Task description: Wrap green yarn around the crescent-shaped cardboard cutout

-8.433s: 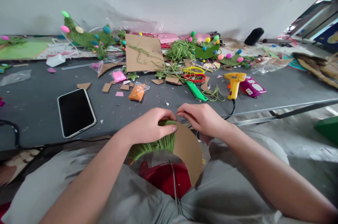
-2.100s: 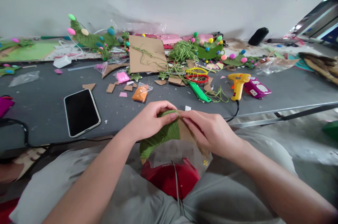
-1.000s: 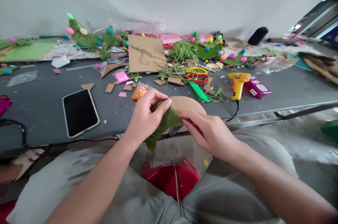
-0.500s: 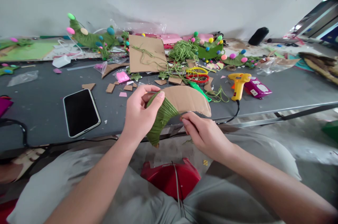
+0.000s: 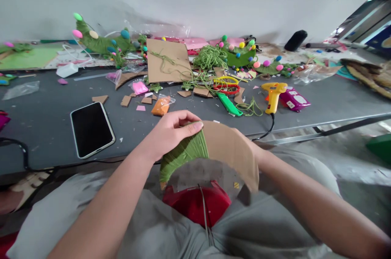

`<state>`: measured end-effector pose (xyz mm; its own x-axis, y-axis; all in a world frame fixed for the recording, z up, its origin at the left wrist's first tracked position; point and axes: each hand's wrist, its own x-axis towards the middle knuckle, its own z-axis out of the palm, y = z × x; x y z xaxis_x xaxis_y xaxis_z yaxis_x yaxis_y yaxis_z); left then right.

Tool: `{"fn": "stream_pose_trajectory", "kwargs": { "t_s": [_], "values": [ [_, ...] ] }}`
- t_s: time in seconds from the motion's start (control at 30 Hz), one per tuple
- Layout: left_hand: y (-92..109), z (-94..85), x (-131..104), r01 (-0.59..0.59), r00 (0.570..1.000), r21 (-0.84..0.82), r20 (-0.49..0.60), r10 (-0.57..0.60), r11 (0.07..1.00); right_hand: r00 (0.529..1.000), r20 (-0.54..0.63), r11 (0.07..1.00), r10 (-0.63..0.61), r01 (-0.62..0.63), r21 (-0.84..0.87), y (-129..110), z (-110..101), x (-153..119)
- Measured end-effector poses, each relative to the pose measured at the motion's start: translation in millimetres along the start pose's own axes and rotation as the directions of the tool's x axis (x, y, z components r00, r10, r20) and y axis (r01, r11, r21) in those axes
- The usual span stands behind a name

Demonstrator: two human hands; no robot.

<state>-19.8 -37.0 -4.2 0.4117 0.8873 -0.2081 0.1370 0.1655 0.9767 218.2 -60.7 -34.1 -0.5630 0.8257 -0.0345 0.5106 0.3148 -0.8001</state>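
Observation:
My left hand (image 5: 171, 132) is closed on a cardboard crescent (image 5: 230, 145), its thumb pressing the front face near the top of the arc. Green yarn (image 5: 186, 151) is wound tightly round the crescent's left part, while the right part is bare brown cardboard. A small bare tip shows at the lower left end. Behind the bare part is my right hand (image 5: 247, 139); its fingers are hidden by the cardboard, so what they hold cannot be seen. The crescent hangs in front of the table's near edge, above my lap.
On the grey table (image 5: 128, 128) lie a phone (image 5: 92, 129), an orange packet (image 5: 161, 105), a green-handled cutter (image 5: 229, 104), scissors (image 5: 226, 86) and a yellow glue gun (image 5: 274, 96). A heap of green yarn (image 5: 210, 57) and decorated green crescents (image 5: 104, 43) stand behind. A red stool (image 5: 198, 204) is below.
The crescent has come lower and towards me, turning so its ends point down. My right hand has gone from the front, pinching the yarn, to behind the cardboard. The orange packet is now uncovered.

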Motion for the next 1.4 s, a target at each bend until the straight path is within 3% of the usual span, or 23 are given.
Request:
{"fn": "stream_pose_trajectory", "kwargs": {
  "t_s": [0.13, 0.2, 0.43, 0.73, 0.93, 1.1, 1.23, 1.4],
  "values": [
    [1.1, 3.0, -3.2, 0.0, 0.951, 0.205, 0.301, -0.063, 0.979, 0.994, 0.096, 0.997, -0.055, 0.06, -0.049, -4.4, -15.4, 5.7],
    [-0.7, 6.3, -3.8, -0.015, 0.921, 0.288, 0.376, -0.099, 0.957, 0.995, 0.086, 0.991, -0.047, 0.057, -0.123, -8.3, -19.2, 8.3],
    [-6.7, 17.2, -2.3, -0.062, 0.894, 0.389, 0.431, -0.123, 0.919, 0.989, -0.081, 0.948, 0.121, -0.14, -0.284, -6.7, -19.0, 14.0],
    [-1.0, 28.7, -3.2, -0.069, 0.847, 0.353, 0.515, -0.132, 0.933, 0.979, -0.118, 0.913, 0.169, -0.2, -0.355, -11.2, -17.9, 17.9],
    [-8.7, 24.9, -0.1, -0.077, 0.919, 0.383, 0.386, -0.084, 0.92, 0.973, -0.141, 0.944, 0.18, -0.212, -0.254, -18.4, -27.5, 9.7],
    [-3.6, 15.2, -1.1, -0.108, 0.989, 0.352, 0.135, 0.063, 0.93, 0.992, 0.044, 0.99, 0.117, -0.114, -0.082, -46.1, -38.0, -16.2],
    [3.1, 7.7, -2.9, -0.16, 0.977, 0.361, -0.077, 0.201, 0.919, 0.998, 0.052, 0.996, 0.041, -0.037, -0.085, -61.0, -32.3, -28.1],
    [1.6, 2.1, -1.8, -0.177, 0.924, 0.264, -0.288, 0.253, 0.948, 0.997, -0.009, 0.981, 0.081, -0.081, -0.175, -59.0, -17.4, -25.6]
  ]
}}
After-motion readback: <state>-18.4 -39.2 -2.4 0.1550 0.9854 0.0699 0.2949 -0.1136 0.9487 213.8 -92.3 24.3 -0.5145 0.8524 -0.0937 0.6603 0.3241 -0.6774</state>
